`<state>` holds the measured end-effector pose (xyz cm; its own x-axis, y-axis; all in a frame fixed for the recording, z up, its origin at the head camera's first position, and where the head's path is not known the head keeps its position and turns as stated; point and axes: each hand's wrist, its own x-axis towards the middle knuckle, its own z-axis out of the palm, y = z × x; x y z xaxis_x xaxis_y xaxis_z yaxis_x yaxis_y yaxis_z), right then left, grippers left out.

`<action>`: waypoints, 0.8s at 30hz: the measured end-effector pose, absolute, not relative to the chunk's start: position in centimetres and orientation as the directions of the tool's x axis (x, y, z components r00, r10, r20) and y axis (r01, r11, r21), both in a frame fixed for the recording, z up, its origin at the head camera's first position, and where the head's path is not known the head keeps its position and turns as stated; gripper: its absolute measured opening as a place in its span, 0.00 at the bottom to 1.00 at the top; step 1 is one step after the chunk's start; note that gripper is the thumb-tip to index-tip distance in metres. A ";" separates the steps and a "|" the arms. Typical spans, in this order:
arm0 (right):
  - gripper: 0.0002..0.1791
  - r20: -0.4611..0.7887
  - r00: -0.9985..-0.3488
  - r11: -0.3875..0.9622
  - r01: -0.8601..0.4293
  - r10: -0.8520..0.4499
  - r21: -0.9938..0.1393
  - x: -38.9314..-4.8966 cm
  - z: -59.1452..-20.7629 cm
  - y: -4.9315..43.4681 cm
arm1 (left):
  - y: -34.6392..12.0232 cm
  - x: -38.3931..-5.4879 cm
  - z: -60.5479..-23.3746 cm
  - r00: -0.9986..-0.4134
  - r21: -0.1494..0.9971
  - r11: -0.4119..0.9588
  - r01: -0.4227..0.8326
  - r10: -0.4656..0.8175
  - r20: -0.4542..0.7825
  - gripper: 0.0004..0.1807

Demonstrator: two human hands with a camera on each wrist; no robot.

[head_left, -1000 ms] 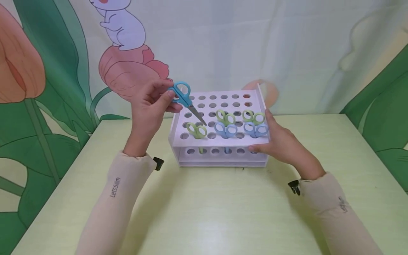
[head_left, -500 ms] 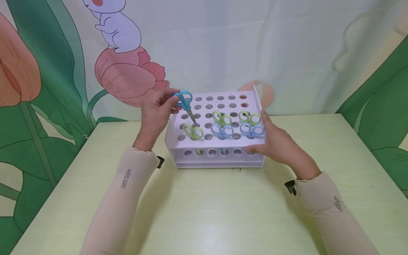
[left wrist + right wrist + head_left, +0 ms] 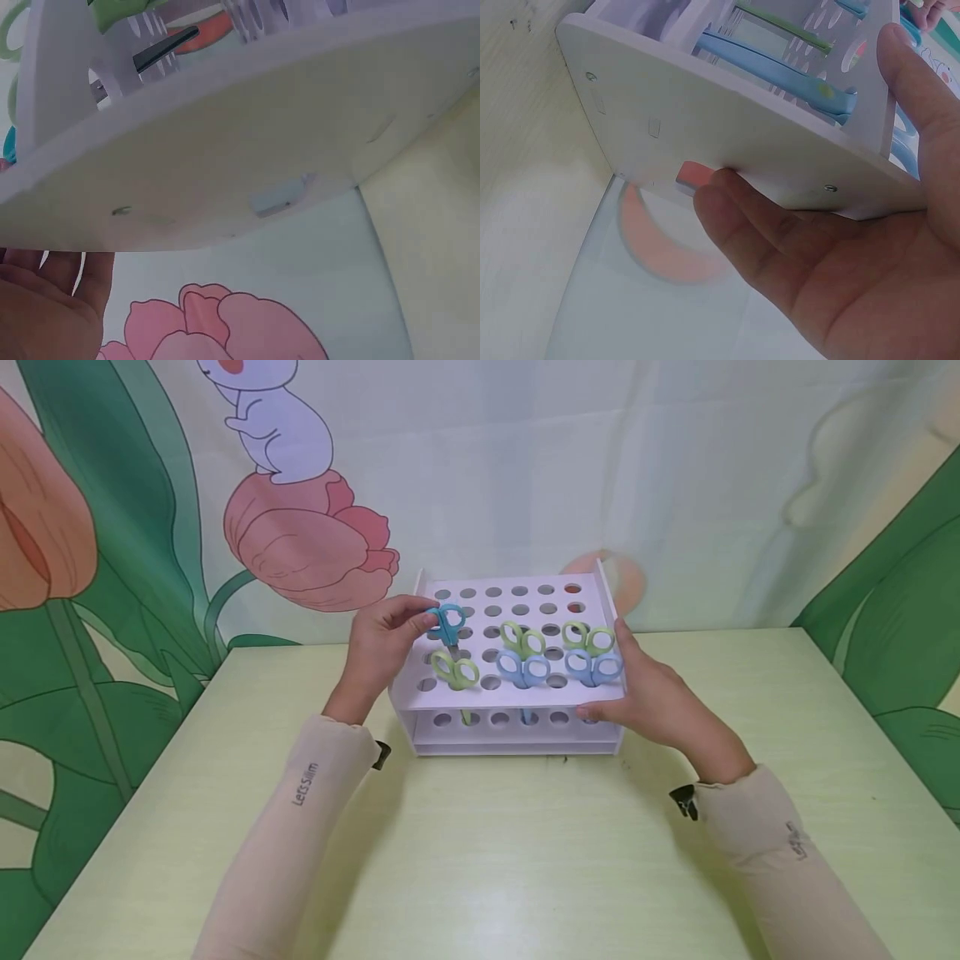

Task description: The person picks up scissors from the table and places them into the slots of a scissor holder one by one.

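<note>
My left hand (image 3: 381, 647) pinches one handle loop of a pair of teal scissors (image 3: 450, 628) at the left of the white rack (image 3: 480, 700). Their blades point down into a hole of the top board, partly hidden by green scissors (image 3: 455, 672) in front. My right hand (image 3: 660, 710) grips the rack's right side, thumb at the front edge. In the right wrist view its fingers (image 3: 742, 225) lie against the side panel (image 3: 705, 135). The left wrist view shows a dark blade (image 3: 165, 49) inside the rack, beyond the left side panel (image 3: 187, 165).
Two pairs of light blue scissors (image 3: 522, 669) and two more green pairs (image 3: 588, 637) stand in the rack, handles up. The rack stands on a pale green table (image 3: 495, 843), with a printed curtain (image 3: 465, 468) behind it.
My left hand has moved right and down with the teal scissors. Their blades, above the board before, now sit mostly below it. My right hand stays on the rack.
</note>
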<state>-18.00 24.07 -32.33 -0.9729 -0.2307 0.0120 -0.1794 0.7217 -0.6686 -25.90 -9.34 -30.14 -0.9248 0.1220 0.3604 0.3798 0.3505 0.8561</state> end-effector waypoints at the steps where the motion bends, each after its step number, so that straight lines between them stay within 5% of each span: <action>1: 0.73 0.010 -0.974 0.722 -0.176 -0.228 -0.669 -18.0 -32.3 24.1 | -9.4 -25.9 -30.2 -0.928 0.862 0.343 0.372 0.127 0.350 0.11; 24: 0.74 0.010 -0.976 0.725 -0.168 -0.217 -0.668 -18.1 -32.4 24.1 | -9.5 -25.9 -30.4 -0.945 0.813 0.496 0.305 0.262 0.194 0.09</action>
